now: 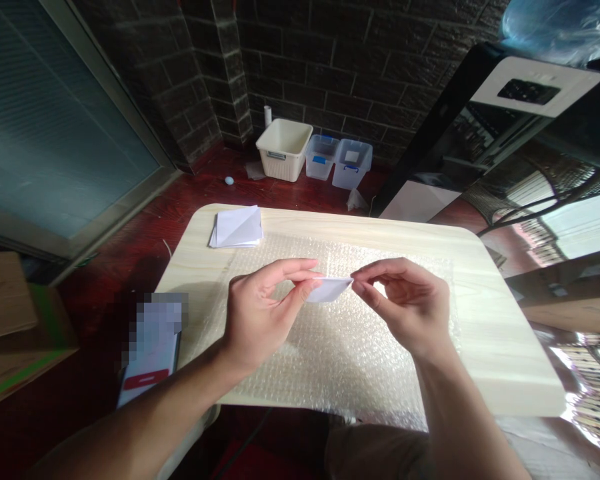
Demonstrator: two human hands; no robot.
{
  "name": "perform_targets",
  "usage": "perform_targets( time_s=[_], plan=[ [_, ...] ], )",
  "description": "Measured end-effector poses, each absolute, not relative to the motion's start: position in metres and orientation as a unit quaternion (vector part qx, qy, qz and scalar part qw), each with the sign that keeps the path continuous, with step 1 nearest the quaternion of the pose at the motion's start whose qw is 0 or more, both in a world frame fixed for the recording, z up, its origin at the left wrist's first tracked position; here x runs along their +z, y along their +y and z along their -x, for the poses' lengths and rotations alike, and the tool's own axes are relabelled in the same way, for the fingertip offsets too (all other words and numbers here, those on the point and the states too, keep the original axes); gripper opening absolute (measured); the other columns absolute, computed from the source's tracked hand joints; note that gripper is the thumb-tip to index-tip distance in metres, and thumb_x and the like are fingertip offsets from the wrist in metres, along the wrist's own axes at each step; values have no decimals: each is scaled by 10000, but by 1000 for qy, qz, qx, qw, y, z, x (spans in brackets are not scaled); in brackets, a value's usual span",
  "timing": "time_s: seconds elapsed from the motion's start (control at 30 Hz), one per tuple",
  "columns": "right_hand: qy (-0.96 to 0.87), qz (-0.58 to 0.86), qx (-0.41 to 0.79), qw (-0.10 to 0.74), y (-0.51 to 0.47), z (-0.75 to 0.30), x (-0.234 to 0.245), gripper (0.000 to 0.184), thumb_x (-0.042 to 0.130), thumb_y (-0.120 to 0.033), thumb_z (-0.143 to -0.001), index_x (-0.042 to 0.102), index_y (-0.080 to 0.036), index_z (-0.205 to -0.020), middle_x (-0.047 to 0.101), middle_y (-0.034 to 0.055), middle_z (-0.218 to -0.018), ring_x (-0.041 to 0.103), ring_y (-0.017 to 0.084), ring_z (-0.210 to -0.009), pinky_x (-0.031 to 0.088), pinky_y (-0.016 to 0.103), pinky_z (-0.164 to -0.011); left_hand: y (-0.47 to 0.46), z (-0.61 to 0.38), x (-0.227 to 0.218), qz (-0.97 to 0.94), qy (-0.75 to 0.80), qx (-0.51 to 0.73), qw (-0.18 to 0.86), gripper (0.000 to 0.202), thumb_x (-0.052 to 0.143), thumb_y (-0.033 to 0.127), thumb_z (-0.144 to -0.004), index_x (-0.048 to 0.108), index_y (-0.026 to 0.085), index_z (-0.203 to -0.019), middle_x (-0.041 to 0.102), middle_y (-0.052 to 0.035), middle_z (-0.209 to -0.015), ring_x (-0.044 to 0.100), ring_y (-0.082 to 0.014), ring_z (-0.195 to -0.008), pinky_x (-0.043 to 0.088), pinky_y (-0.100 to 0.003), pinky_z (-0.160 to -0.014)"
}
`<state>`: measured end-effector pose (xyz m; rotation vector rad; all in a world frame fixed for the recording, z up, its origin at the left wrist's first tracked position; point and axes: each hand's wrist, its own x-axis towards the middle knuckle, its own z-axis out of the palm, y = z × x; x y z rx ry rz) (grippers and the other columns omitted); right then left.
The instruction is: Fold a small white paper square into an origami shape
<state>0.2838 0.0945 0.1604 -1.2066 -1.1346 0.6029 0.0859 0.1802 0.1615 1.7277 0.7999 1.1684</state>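
Observation:
A small folded white paper is held above a sheet of bubble wrap on a light wooden table. My left hand pinches the paper's left end between thumb and fingers. My right hand pinches its right tip. Both hands hover over the middle of the table, fingers closed on the paper.
A stack of white paper sheets lies at the table's far left corner. A phone-like device sits off the left edge. On the red floor by the brick wall stand a cream bin and two clear boxes. A black stand rises at right.

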Motion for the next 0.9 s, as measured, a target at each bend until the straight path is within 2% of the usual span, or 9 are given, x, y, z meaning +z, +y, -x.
perform_targets(
  time_s=[0.2,0.37,0.53,0.63,0.77,0.9],
  plan=[
    [-581,527,227,578,91,-287,165,196,804,-87,-890,796,-261,-980,791,53,-989,739,230,-929,576,400,-810,180,-83,168,-764,286,487,311,201,811,132,-888,806,213,-1072,853,-3,-1017,816,-156,-859,667,-256,-852],
    [-600,533,218,554,89,-286,166,181,794,-95,-902,786,-260,-975,789,50,-999,735,226,-922,574,394,-796,180,-83,173,-779,276,485,286,163,795,113,-896,805,207,-1029,853,-4,-1008,818,-162,-853,672,-269,-863],
    [-550,548,287,560,89,-287,164,144,823,-153,-900,787,-241,-1008,794,54,-941,741,219,-857,577,370,-748,181,-82,174,-775,277,467,324,168,785,128,-908,808,201,-1057,853,-4,-993,819,-162,-899,658,-245,-879],
    [-530,551,325,556,89,-288,162,94,838,-184,-898,808,-230,-974,800,55,-884,729,204,-793,553,342,-686,181,-81,172,-749,284,454,391,190,785,152,-916,803,201,-1098,852,-8,-984,821,-172,-906,660,-258,-881],
    [-537,524,319,579,90,-286,162,82,832,-161,-899,829,-237,-928,803,53,-867,723,201,-786,544,349,-704,182,-82,169,-697,302,434,484,221,804,197,-911,799,210,-1132,850,-16,-976,824,-189,-890,667,-262,-833],
    [-544,506,311,593,90,-284,165,115,820,-135,-902,837,-247,-921,794,47,-846,714,195,-764,539,353,-696,182,-84,167,-671,310,428,520,205,829,205,-889,805,211,-1092,847,-16,-942,819,-176,-841,658,-235,-797]
  ],
)
